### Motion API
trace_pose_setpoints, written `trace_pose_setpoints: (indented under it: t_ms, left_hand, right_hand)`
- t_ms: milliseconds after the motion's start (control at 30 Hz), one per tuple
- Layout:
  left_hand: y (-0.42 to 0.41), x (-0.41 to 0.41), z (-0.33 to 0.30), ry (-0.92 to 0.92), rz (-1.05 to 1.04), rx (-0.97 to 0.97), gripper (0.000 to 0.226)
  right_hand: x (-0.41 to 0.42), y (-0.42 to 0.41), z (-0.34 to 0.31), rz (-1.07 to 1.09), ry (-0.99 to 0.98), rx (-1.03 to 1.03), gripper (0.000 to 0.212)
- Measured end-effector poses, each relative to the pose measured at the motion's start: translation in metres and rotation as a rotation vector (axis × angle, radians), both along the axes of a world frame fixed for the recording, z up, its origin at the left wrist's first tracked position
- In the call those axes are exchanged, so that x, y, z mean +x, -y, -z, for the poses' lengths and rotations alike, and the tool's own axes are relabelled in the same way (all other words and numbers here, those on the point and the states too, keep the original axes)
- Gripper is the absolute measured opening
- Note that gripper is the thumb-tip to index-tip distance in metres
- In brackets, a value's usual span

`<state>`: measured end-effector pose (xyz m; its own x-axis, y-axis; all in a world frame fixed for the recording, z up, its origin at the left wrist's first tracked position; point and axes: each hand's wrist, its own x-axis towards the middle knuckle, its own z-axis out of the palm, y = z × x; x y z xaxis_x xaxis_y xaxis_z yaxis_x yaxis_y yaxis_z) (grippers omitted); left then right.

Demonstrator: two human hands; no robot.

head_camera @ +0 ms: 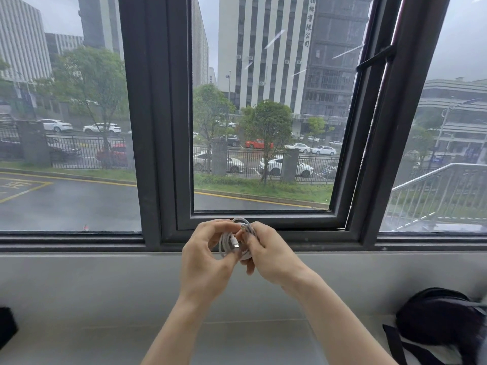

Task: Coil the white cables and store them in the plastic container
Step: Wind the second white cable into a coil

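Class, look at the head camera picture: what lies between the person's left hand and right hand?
In the head view, a coiled white cable lies between the left hand and right hand, gripped by both, its connector end showing inside the loops.

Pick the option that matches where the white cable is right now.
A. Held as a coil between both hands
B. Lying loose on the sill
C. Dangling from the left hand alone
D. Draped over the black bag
A: the white cable sits looped in a small coil, gripped by the left hand and the right hand in front of the window frame.
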<state>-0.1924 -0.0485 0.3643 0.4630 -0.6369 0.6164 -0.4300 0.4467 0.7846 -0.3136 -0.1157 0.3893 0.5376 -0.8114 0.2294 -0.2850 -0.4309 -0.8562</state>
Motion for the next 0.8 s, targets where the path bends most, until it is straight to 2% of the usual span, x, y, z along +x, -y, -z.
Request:
trace_pose_setpoints:
  t_ms: [167, 267, 433, 533, 633, 800]
  left_hand:
    - [0.001, 0.001, 0.006, 0.105, -0.171, -0.034, 0.025]
    - [-0.001, 0.003, 0.011, 0.167, -0.246, -0.031, 0.015]
    - [-0.002, 0.008, 0.019, 0.518, -0.469, -0.023, 0.011]
    - [-0.002, 0.011, 0.024, 0.598, -0.452, -0.006, 0.006]
    - [-0.003, 0.015, 0.031, 0.607, -0.383, 0.008, 0.013]
    - [-0.007, 0.019, 0.039, 0.705, -0.219, -0.012, 0.014]
  right_hand:
    - [0.002, -0.003, 0.004, -0.015, 0.062, -0.016, 0.013]
    - [0.002, -0.003, 0.004, -0.015, 0.091, -0.010, 0.013]
    - [0.000, -0.003, 0.007, 0.037, 0.024, -0.004, 0.013]
    - [-0.003, -0.001, 0.008, 0.095, -0.067, -0.021, 0.015]
    - [-0.006, 0.002, 0.013, 0.135, -0.142, -0.011, 0.018]
    - [-0.010, 0.012, 0.023, 0.152, -0.170, 0.136, 0.023]
